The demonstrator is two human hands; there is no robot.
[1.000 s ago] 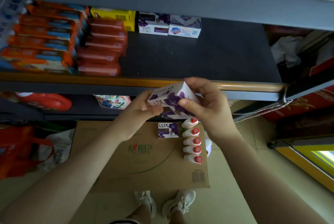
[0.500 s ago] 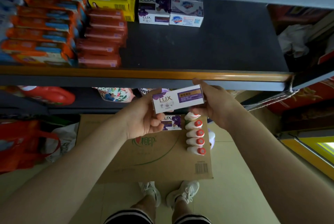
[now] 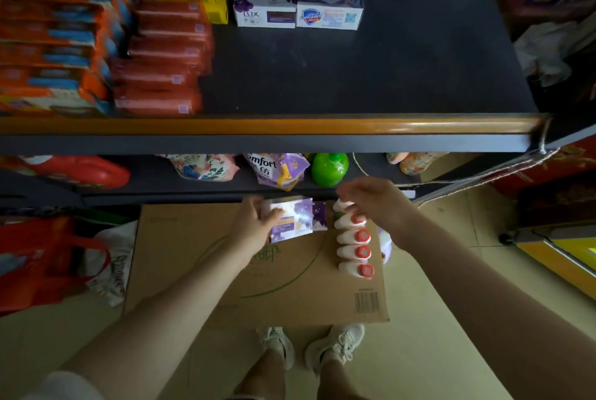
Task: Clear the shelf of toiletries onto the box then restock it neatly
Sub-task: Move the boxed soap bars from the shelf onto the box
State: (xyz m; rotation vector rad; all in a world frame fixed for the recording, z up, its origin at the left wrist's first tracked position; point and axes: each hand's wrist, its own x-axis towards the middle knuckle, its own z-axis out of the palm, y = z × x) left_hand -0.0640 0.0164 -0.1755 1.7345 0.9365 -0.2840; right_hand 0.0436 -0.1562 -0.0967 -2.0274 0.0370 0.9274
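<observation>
Purple soap box (image 3: 292, 219) gripped by left hand (image 3: 254, 225) above cardboard box (image 3: 200, 270); right hand (image 3: 374, 203) just beside, loose, holding nothing

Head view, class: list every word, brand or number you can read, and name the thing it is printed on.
"LUX": purple-and-white soap box on the shelf.
"omfort", first letter cut off: purple pouch on the lower shelf.
Shield logo wording on the white soap box: too blurred.
Green print and barcode digits on the cardboard box: unreadable.
Soap box gripped by the left hand: blurred.
</observation>
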